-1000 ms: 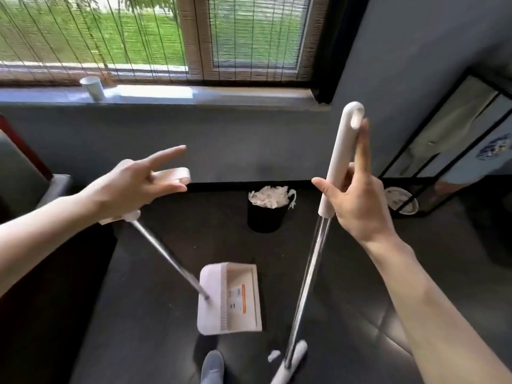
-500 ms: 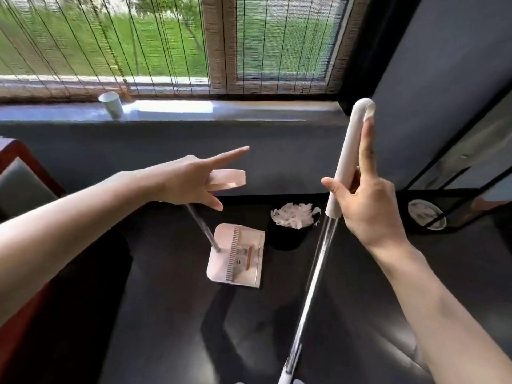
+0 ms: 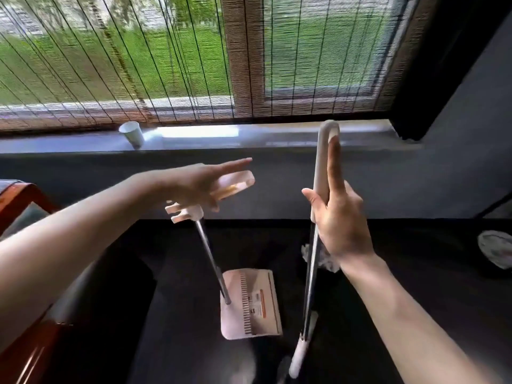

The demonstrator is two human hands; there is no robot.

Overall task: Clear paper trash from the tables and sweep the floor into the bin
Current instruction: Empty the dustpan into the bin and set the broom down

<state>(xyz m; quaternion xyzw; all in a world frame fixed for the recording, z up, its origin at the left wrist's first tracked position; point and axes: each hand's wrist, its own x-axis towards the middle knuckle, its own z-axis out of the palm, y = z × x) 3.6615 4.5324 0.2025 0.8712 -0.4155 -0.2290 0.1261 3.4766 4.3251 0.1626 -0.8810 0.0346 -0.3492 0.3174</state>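
My left hand (image 3: 199, 187) holds the white grip of the dustpan handle (image 3: 235, 184), index finger pointing straight out. Its metal shaft runs down to the white dustpan (image 3: 249, 303) over the dark floor. My right hand (image 3: 340, 223) grips the white broom handle (image 3: 321, 167), index finger laid straight along it. The broom head (image 3: 302, 353) is at the bottom, right of the dustpan. Crumpled white paper in the bin (image 3: 329, 263) shows just behind my right wrist; the dark bin itself is mostly hidden.
A white paper cup (image 3: 133, 134) stands on the windowsill under bamboo blinds. A red wooden chair (image 3: 16, 200) is at the left edge. A white round object (image 3: 496, 248) lies on the floor at far right. The grey wall is close ahead.
The dustpan has swung forward from near my feet to beside the bin. The broom came along with it, and the view has tilted up toward the window. Both hands keep their hold.
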